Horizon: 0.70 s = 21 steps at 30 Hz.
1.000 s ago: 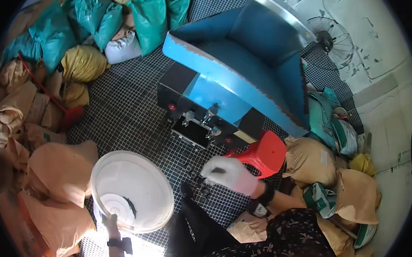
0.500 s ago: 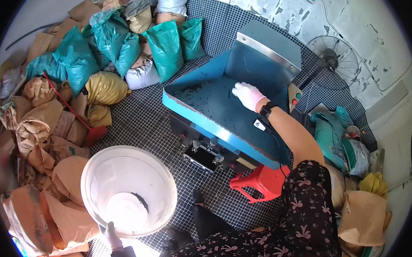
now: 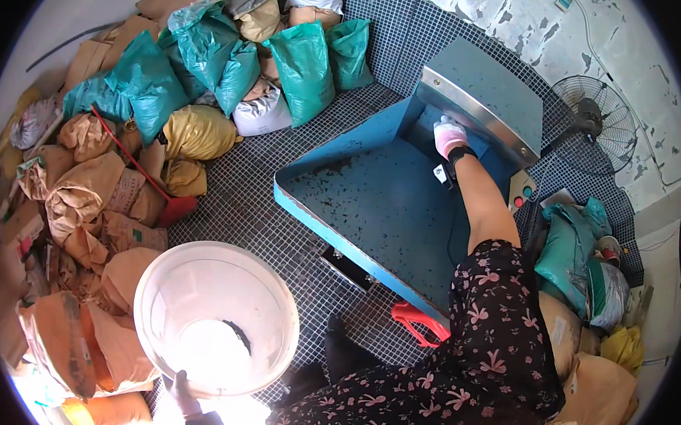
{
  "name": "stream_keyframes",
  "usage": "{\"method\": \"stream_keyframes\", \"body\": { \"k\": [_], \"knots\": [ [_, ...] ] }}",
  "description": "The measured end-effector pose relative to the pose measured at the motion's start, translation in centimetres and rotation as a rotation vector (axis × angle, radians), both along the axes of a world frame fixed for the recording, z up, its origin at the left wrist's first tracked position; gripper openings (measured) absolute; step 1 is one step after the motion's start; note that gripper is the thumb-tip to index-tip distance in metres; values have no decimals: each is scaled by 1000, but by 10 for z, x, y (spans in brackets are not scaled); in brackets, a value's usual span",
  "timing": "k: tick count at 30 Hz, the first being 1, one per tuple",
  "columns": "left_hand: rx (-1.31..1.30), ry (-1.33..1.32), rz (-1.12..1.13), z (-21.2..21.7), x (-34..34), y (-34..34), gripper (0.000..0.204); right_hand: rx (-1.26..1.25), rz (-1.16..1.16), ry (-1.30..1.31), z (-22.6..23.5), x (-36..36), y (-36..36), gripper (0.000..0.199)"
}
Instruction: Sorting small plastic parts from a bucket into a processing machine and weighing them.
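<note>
your right hand (image 3: 450, 137) is deep in the blue tray (image 3: 402, 216), just below the metal hood (image 3: 489, 89), arm stretched forward; its fingers look curled, but whether they hold anything you cannot tell from here. the white bucket (image 3: 168, 296) sits well apart, nearer you and leftward, mouth facing up; your left hand (image 3: 182, 393) pinches its near rim.

The person wears a pink-flowered black top (image 3: 492, 340), dark wristbands (image 3: 461, 153), one with a white tag (image 3: 439, 173), and apparently a pale glove (image 3: 446, 133) on the right hand (image 3: 450, 139).
</note>
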<state>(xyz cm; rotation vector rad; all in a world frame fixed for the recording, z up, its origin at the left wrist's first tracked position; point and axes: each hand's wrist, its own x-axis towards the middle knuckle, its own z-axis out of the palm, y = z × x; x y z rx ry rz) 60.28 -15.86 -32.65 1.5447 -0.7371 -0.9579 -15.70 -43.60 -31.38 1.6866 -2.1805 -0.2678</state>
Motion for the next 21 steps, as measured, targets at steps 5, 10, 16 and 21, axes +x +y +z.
{"method": "stream_keyframes", "body": {
  "k": [5,10,16,21],
  "knots": [
    [42,-47,-78,-8,21,-17,50,174,-53,-184,35,51,22,17],
    [119,-27,-235,-11,49,-45,48,74,190,-301,106,133,118,15],
    [42,116,-337,-38,72,-68,44,-417,296,-369,167,237,299,11],
    [95,127,-580,-37,58,-61,43,-561,35,-515,132,336,458,12]
  ]
}}
